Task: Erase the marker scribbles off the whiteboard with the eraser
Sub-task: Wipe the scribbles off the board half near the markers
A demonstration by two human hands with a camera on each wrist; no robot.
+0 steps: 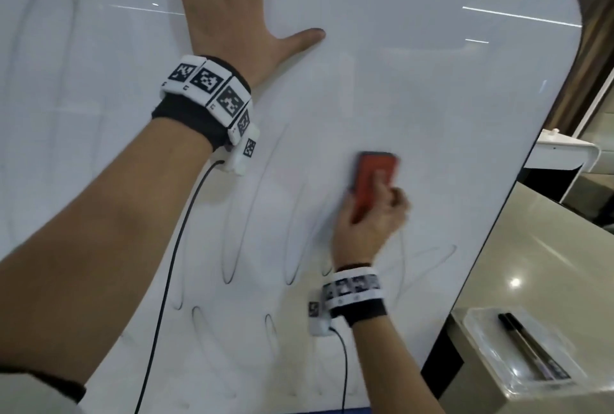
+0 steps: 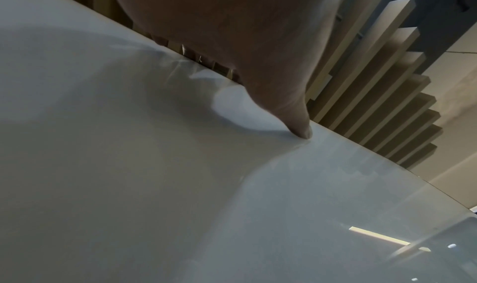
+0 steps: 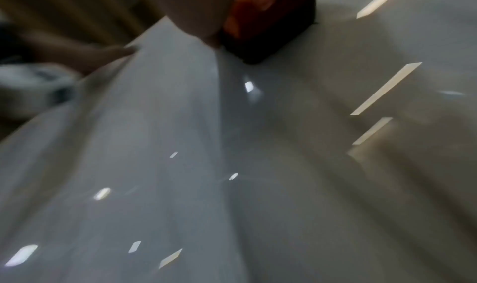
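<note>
Nearest me, my left forearm (image 1: 109,214) runs up to the left hand (image 1: 232,14), which lies flat on the whiteboard (image 1: 415,81) with fingers spread and straight, the thumb tip pressing the surface. My right hand (image 1: 368,224) is clamped on the red eraser (image 1: 373,177), pressing it to the board right of centre. Looping scribbles (image 1: 232,247) lie below and left of the eraser, some faint. Off the board's right edge, a clear tray (image 1: 491,360) holds dark markers (image 1: 528,344).
</note>
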